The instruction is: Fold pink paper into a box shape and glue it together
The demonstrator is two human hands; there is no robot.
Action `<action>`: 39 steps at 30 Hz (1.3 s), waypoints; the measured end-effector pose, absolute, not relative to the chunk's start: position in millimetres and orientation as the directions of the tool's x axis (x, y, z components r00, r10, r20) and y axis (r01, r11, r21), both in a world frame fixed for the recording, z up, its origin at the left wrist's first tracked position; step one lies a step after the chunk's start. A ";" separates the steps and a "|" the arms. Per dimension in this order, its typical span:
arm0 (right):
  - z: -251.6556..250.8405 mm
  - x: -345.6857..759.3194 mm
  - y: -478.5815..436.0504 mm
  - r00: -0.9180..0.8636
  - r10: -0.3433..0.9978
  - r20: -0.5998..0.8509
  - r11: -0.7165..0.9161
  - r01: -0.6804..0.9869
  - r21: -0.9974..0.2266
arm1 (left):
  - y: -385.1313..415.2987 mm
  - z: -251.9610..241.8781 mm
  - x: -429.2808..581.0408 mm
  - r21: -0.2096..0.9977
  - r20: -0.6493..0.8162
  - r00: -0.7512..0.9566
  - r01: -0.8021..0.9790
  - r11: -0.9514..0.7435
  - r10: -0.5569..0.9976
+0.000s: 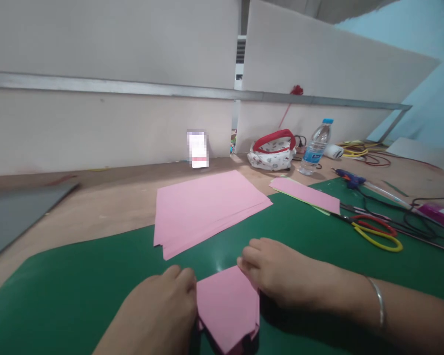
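Note:
A folded piece of pink paper [227,305] lies on the green cutting mat [77,291] near the bottom of the view. My left hand [159,310] is curled against its left edge, fingers bent and pressing on the fold. My right hand [277,276] rests on the paper's upper right corner, fingers together and pressed down on it; a thin silver bangle circles that wrist. Beyond the hands, a stack of pink sheets [203,207] lies fanned, half on the mat and half on the wooden table.
A smaller pink sheet [305,195] lies to the right, near red and yellow scissors [373,231], a blue glue gun [350,178] and cables. A water bottle [315,147] and a red-trimmed pouch [274,150] stand by the back wall. A grey board [15,212] lies left.

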State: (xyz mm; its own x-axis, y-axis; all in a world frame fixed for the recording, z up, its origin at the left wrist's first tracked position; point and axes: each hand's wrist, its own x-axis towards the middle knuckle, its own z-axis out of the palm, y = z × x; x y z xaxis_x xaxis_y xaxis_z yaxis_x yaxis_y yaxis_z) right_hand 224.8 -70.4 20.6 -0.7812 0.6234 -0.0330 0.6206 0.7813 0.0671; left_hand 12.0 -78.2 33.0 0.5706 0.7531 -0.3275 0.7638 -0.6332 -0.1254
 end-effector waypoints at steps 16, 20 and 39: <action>13.5 221.0 -48.1 -0.540 0.827 0.159 0.513 0.605 -0.609 | -46.7 26.7 4.1 0.733 -0.167 0.463 0.649 -0.205 0.870; 7.1 219.7 -45.3 -0.503 0.839 0.207 0.494 0.546 -0.677 | -46.0 16.5 2.3 0.687 -0.126 0.477 0.675 -0.271 0.870; -4.2 221.3 -49.4 -0.595 0.715 0.367 0.690 0.515 -0.509 | -52.7 8.9 -2.3 0.462 0.038 0.598 0.700 -0.545 0.800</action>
